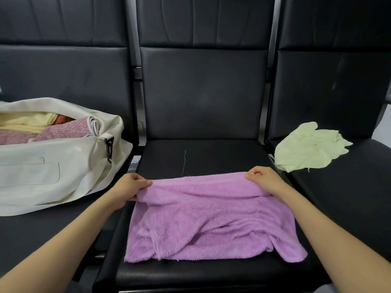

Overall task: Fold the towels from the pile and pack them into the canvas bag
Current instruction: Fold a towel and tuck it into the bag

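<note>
A purple towel (207, 218) lies rumpled on the middle black seat (190, 157). My left hand (129, 189) grips its far left corner and my right hand (264, 180) grips its far right corner, so the far edge is lifted and stretched between them. The cream canvas bag (53, 172) lies open on the left seat, holding folded pink-patterned towels (67, 130) and a pale yellow one (27, 123). A crumpled light green towel (309, 146) rests on the right seat.
Three black padded seats stand in a row with tall backrests (201, 92). A loose pale thread (184, 161) lies on the middle seat beyond the towel. The bag's black clip (109, 149) hangs at its right end.
</note>
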A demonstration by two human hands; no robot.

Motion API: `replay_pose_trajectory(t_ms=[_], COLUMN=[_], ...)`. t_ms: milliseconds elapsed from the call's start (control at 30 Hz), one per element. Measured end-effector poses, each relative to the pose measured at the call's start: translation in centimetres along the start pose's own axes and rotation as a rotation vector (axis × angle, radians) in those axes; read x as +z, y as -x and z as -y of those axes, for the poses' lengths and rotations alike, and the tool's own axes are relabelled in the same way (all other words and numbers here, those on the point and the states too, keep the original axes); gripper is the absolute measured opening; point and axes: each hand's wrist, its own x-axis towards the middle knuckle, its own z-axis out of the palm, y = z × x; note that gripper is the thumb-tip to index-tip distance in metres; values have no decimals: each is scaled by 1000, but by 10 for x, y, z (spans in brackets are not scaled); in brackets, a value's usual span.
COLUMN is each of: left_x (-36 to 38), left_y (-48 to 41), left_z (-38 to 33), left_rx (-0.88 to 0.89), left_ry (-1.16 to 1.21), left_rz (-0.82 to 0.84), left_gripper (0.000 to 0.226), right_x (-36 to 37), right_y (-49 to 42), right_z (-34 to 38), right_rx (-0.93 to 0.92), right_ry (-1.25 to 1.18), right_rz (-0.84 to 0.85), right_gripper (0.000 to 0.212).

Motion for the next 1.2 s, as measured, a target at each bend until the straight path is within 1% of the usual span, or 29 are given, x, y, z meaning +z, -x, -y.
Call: replay_pose_trajectory(t_ms=[33, 100, 233, 333, 400, 467, 533, 567, 600, 700, 733, 833, 867, 967, 1033, 1133, 1200], left_x=[1, 4, 10, 13, 14, 15, 16, 16, 16, 15, 15, 17, 18, 18, 17, 12, 7], left_y=[-3, -9, -14, -12, -11, -11, -10, -9, -9, -8, -5, 1, 6, 18, 27, 38, 45], left_z=[3, 9, 14, 16, 16, 15, 12, 10, 8, 6, 5, 7, 7, 6, 6, 7, 3], left_rx=[0, 14, 80, 122, 136, 125, 92, 78, 73, 93, 111, 166, 180, 220, 262, 285, 320], left_ry=[44, 91, 11, -58, -84, -111, -110, -110, -121, -200, -218, -217, -209, -160, -159, -196, -212], left_rz=[-38, -105, -235, -266, -254, -238, -213, -194, -172, -122, -118, -129, -139, -141, -160, -175, -193], left_gripper=[13, 11, 15, 14, 16, 26, 39, 41, 37, 14, 12, 36, 39, 27, 26, 23, 27], right_x=[5, 12, 25, 32, 34, 31, 26, 23, 20, 12, 10, 2, 1, 0, 1, 4, 2], right_y=[-4, -10, -17, -23, -26, -26, -25, -24, -23, -19, -17, -7, -3, 13, 24, 39, 49], right_z=[-1, -2, -4, -6, -6, -5, -3, -2, 0, 1, 1, -1, -1, -1, -1, -7, -10], right_rx=[-2, 2, -40, -60, -43, -20, -11, -8, -7, 2, 18, 71, 89, 99, 97, 68, 46], right_ry=[55, 80, 182, 283, 356, 395, 364, 342, 336, 395, 415, 397, 392, 422, 428, 314, 218], right_rz=[-49, -120, -202, -248, -213, -149, -68, -31, 0, 58, 62, 47, 42, 7, 5, 3, -10], right_gripper=[7, 7, 7, 6, 6, 7, 10, 13, 17, 23, 25, 29, 30, 31, 29, 13, 12])
